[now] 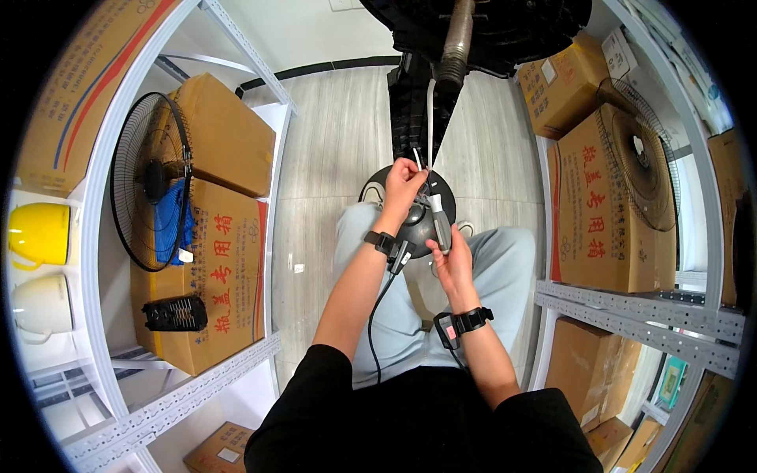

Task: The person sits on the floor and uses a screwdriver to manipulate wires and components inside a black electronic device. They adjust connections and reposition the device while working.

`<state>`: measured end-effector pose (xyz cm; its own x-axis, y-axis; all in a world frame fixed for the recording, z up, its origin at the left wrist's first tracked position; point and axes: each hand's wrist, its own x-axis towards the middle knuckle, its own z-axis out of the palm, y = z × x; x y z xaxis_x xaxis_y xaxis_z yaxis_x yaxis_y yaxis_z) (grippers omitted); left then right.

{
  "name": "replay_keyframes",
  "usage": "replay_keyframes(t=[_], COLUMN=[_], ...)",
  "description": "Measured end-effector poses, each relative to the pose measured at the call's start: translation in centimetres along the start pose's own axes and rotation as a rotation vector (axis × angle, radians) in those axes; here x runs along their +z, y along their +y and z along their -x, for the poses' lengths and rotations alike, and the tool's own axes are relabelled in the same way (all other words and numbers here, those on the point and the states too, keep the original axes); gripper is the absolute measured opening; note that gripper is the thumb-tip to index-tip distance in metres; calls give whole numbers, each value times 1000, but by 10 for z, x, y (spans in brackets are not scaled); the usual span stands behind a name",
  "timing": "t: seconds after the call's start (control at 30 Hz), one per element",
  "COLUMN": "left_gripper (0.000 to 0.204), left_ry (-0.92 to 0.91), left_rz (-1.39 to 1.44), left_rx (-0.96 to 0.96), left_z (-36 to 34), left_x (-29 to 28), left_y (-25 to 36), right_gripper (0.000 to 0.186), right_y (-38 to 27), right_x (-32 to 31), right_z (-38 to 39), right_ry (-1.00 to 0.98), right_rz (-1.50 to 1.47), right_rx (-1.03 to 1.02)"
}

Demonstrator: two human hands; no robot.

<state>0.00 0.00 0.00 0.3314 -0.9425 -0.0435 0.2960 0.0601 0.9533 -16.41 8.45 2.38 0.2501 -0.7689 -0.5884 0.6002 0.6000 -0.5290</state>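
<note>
Between my knees is a dark grey rounded housing (415, 234), with black parts behind it. My left hand (400, 193) is at its far side, fingers pinched together beside a white cable (430, 118). What the fingertips hold is too small to make out. My right hand (455, 264) grips a screwdriver (441, 224) with a grey and white handle. The screwdriver points away from me along the housing's right side, and its tip is hard to see. Beyond my hands stands a black frame (400, 110) with a metal pole (457, 43) above it.
Shelving lines both sides. On the left, a black wire fan guard (150, 181) leans on cardboard boxes (229, 276), near a black vented cover (175, 313) and a yellow mug (39, 235). Another fan guard (637, 169) rests against a carton (587, 221) on the right.
</note>
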Motion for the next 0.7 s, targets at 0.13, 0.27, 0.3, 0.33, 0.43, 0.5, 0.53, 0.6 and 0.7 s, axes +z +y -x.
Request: replay_keyframes(t=[0.13, 0.27, 0.3, 0.33, 0.43, 0.5, 0.53, 0.6, 0.7], left_gripper=[17, 17, 17, 17, 18, 18, 18, 18, 17], left_ry=[5, 17, 28, 39, 59, 63, 63, 56, 63], left_rz=[20, 28, 54, 79, 106, 101, 97, 76, 83], left_rx=[29, 23, 33, 44, 66, 61, 51, 62, 72], left_z=[0, 2, 1, 2, 4, 4, 4, 6, 5], left_x=[4, -2, 1, 5, 12, 12, 11, 8, 10], left_y=[0, 3, 4, 6, 8, 9, 10, 9, 9], right_gripper=[31, 30, 30, 30, 32, 35, 36, 38, 40], right_y=[-2, 3, 3, 5, 2, -6, -8, -11, -15], right_x=[1, 11, 13, 15, 15, 17, 18, 17, 19], right_z=[1, 6, 6, 7, 8, 11, 9, 7, 2], right_ry=[-2, -15, -6, 2, -41, -80, -116, -191, -285], right_rz=[-11, 56, 134, 211, 232, 105, 81, 36, 148], right_rx=[-1, -33, -90, -147, -171, -56, -10, 75, 70])
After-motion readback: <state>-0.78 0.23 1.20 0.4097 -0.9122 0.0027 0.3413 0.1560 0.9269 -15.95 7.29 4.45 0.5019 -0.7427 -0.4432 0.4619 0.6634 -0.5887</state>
